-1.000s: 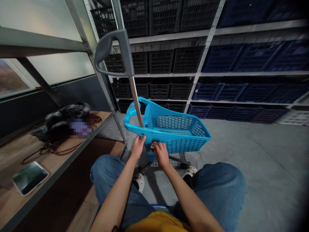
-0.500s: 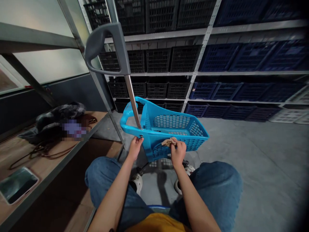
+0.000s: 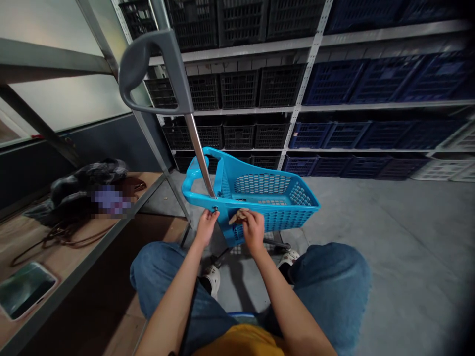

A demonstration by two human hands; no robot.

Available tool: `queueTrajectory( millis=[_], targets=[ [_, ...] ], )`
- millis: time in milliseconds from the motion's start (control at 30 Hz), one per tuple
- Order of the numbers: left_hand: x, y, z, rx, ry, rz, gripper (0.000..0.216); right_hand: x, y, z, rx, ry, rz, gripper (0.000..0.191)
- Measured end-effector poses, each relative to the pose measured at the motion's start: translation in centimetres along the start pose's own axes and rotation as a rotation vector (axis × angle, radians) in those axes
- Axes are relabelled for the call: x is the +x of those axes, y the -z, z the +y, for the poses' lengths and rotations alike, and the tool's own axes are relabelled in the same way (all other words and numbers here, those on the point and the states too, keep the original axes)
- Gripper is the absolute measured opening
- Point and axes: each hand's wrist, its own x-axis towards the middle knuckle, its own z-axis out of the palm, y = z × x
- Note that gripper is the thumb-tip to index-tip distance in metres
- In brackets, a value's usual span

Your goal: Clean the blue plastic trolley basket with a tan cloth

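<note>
A blue plastic shopping cart point(image 3: 267, 210) with mesh-like sides stands between my knees. A metal pole point(image 3: 199, 153) rises from its rear to a grey handle point(image 3: 181, 74). With fingertips pinched, my left hand point(image 3: 207, 225) grips the cart's rear side edge, just under the pole, beside a small bolt. My right hand point(image 3: 254, 230) is closed on a crumpled beige cloth point(image 3: 238, 216) and presses it to the near side wall of the cart, right of my left hand. Part of the cloth is hidden by my fingers.
Racks with black crates point(image 3: 239, 89) and dark blue crates point(image 3: 336, 81) line the back. At left, a wooden shelf point(image 3: 79, 244) with a metal frame holds a phone point(image 3: 27, 289), a plaid cloth point(image 3: 87, 178) and a brown strap. Grey floor point(image 3: 404, 237) lies at right.
My right hand has slid the cloth leftward along the cart's side, closer to my left hand. My left hand keeps its hold at the rear edge. The view has shifted slightly.
</note>
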Motion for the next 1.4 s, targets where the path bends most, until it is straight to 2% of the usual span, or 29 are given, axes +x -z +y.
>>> queueTrajectory(
  millis=[133, 233, 300, 433, 500, 600, 667, 767, 833, 900, 1067, 1167, 1233, 1300, 1400],
  targets=[
    [-0.1, -0.2, -0.3, -0.053, -0.013, -0.018, 0.041, -0.3, 1.9, 3.6, -0.046, -0.309, 0.304, 0.022],
    [-0.2, -0.4, -0.3, -0.03, -0.011, -0.01, 0.041, -0.3, 0.9, 3.0, -0.041, -0.416, 0.465, 0.018],
    [-0.3, -0.4, -0.3, -0.001, -0.011, 0.003, 0.04, -0.4, -0.7, 1.0, 0.009, -0.402, 0.421, 0.017],
    [-0.1, -0.3, -0.3, 0.028, -0.02, -0.001, 0.042, -1.0, -3.5, -3.2, 0.137, -0.284, 0.139, 0.019],
    [-0.1, -0.3, -0.4, 0.02, -0.022, -0.003, 0.043, -1.3, -3.8, -3.6, 0.125, -0.199, 0.045, 0.023],
    [0.0, -0.3, -0.5, 0.005, -0.031, 0.002, 0.039, -1.2, -2.3, -1.7, 0.068, -0.094, -0.038, 0.023],
    [-0.1, -0.4, -0.6, 0.003, -0.043, 0.007, 0.037, -0.9, -0.7, 0.6, 0.015, -0.155, 0.049, 0.02],
    [-0.4, -0.7, -0.9, 0.017, -0.056, 0.015, 0.035, -0.1, 1.4, 3.5, -0.081, -0.347, 0.371, 0.017],
    [-0.5, -0.9, -1.0, 0.033, -0.062, 0.027, 0.034, 0.2, 1.9, 4.3, -0.108, -0.383, 0.475, 0.019],
    [-0.7, -1.0, -0.9, 0.035, -0.069, 0.037, 0.032, -0.1, 1.5, 4.0, -0.106, -0.344, 0.403, 0.021],
    [-0.7, -1.1, -0.9, 0.028, -0.087, 0.021, 0.03, -3.8, -1.6, 1.2, -0.135, -0.093, -0.1, 0.03],
    [-0.6, -1.0, -1.1, 0.027, -0.093, 0.019, 0.031, -5.4, -2.6, 0.5, -0.189, 0.034, -0.267, 0.034],
    [-0.5, -0.9, -1.2, 0.042, -0.077, 0.027, 0.032, -5.2, -2.1, 0.8, -0.17, 0.052, -0.302, 0.035],
    [-0.5, -0.9, -1.2, 0.038, -0.064, 0.032, 0.033, -3.9, -0.8, 1.6, -0.119, -0.011, -0.263, 0.034],
    [-0.5, -1.0, -1.1, -0.015, -0.065, 0.021, 0.036, -1.3, 1.8, 3.4, -0.07, -0.258, 0.0, 0.032]
  ],
)
